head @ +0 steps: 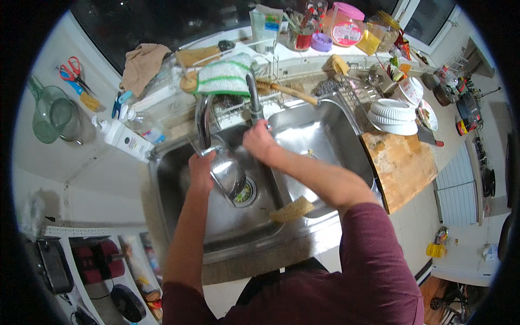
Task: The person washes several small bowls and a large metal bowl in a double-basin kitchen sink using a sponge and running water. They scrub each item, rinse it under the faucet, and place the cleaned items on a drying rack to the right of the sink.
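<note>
My left hand [202, 168] grips the rim or handle of a shiny metal vessel [228, 170], tilted over the left basin [174, 207] of a stainless steel sink; its exact kind is unclear. The vessel is under the faucet's spout [202, 122]. Green scraps lie in the drain strainer [245, 194] beside it. My right hand [259, 140] is at the base of the faucet [255, 103], its fingers on or close to the handle; the grip is partly hidden. A white and green striped cloth [224, 76] drapes over the faucet.
A yellowish sponge cloth [292, 209] lies on the divider's near end. Right of the right basin [329, 134] are a wooden cutting board [400, 166], stacked white bowls [392, 115] and a knife [428, 137]. Left stands a white pump bottle [128, 140]. A wooden-handled brush [294, 94] lies behind the sink.
</note>
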Tool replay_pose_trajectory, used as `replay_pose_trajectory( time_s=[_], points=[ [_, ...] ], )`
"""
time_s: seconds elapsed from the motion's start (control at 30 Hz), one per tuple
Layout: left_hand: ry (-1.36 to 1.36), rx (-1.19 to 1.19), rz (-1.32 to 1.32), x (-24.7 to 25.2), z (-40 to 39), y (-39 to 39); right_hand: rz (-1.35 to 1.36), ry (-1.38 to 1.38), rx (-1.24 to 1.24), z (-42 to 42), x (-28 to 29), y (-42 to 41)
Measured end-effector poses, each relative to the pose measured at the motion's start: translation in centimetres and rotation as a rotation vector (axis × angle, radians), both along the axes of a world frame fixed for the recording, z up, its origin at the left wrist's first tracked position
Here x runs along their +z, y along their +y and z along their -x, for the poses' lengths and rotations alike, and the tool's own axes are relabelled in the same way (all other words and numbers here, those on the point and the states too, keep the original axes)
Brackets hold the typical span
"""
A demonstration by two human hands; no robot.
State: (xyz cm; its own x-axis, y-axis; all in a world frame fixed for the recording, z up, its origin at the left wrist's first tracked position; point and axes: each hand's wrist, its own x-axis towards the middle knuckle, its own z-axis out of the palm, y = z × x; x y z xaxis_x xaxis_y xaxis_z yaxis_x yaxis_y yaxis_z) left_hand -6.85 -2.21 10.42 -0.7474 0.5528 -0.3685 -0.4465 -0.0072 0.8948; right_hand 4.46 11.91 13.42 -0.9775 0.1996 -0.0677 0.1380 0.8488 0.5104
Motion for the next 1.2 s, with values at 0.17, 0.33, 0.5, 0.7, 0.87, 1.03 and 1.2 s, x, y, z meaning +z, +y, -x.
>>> replay_pose_trajectory(
  time_s=[0.17, 0.33, 0.5, 0.7, 0.87, 1.03, 1.2],
  points=[
    [-0.01, -0.164, -0.179, 1.8, -0.6, -0.5, 0.348, -0.075, 0.109, 0.6, -2.1, 3.7],
    [-0.013, -0.081, -0.031, 3.0, -1.0, 0.4, 0.285, -0.179, 0.119, 0.9, -1.4, 2.7],
    [0.024, 0.002, -0.014, 1.5, 0.1, 1.8, 0.214, -0.131, 0.124, 0.6, -2.2, 2.2],
    [-0.068, 0.066, 0.049, 2.7, -0.7, 2.5, 0.114, -0.068, 0.152, -0.1, -2.9, 1.9],
    [-0.098, 0.088, 0.0, 4.1, -1.6, 2.7, 0.027, 0.041, 0.201, 0.1, -5.1, 2.8],
    [-0.079, 0.101, 0.057, 3.8, -1.2, 2.8, 0.037, 0.013, 0.157, 0.3, -5.0, 2.4],
    [-0.149, 0.064, 0.022, 3.7, -1.2, 2.5, -0.021, 0.055, 0.13, 0.2, -4.9, 2.1]
  ],
)
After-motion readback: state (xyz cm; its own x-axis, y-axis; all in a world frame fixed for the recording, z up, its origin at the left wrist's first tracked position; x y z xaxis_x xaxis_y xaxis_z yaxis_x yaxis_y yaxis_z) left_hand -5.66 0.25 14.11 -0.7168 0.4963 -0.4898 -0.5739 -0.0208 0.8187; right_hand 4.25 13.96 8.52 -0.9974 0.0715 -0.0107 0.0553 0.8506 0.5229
